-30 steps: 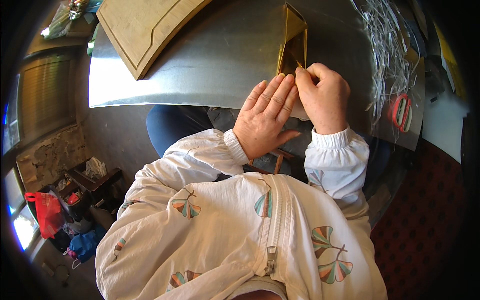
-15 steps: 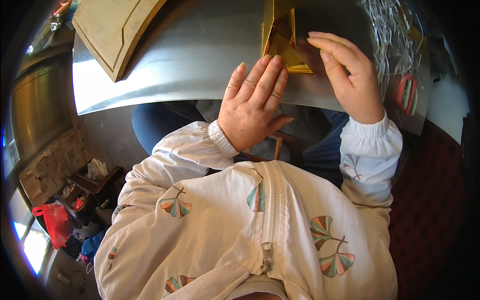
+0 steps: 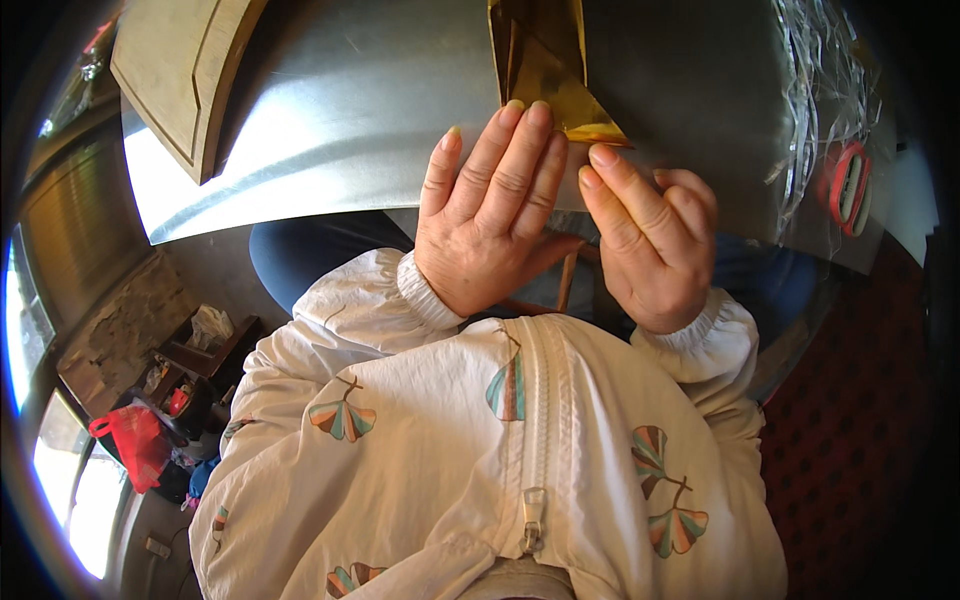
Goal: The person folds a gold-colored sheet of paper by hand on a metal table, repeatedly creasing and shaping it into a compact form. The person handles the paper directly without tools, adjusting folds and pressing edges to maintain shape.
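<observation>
A folded sheet of shiny gold foil paper (image 3: 560, 80) lies on the metal tabletop, with a pointed corner toward the right. My left hand (image 3: 485, 225) is laid out nearly flat, fingers extended, its middle fingertips touching the paper's near edge. Close to that corner is my right hand (image 3: 655, 235), its thumb and index finger stretched forward side by side and the other fingers curled in. Nothing shows between them. Whether the right fingertips touch the paper is hard to see.
On the metal tabletop (image 3: 350, 120), a wooden board (image 3: 185, 80) lies at far left. Clear, shiny plastic strips (image 3: 825, 90) spread at right, beside a red-and-white oval object (image 3: 850, 188). A red bag (image 3: 135, 445) and clutter stand low at left.
My right hand has come down and to the left, from above the strip side to near the paper's corner. My left hand stays spread at the paper's near edge. The whole view has shifted slightly.
</observation>
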Available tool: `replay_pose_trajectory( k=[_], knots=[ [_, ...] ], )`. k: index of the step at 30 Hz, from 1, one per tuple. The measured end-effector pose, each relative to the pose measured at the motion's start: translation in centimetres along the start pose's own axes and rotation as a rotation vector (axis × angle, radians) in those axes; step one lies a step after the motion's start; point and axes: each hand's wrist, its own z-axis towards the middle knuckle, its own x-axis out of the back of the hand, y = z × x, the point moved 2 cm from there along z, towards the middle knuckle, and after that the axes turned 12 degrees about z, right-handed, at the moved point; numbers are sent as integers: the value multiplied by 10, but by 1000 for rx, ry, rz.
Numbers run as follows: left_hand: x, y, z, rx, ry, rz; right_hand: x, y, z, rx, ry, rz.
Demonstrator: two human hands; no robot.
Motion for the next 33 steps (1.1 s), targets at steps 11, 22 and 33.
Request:
replay_pose_trajectory(
  k=[11,22,33],
  knots=[
    [-2,3,-3,27,-19,58,-17,7,2,9,61,-4],
    [1,3,-5,-5,-50,100,-20,8,2,2,70,23],
    [1,3,-5,-5,-56,69,-19,9,2,-4,60,4]
  ],
)
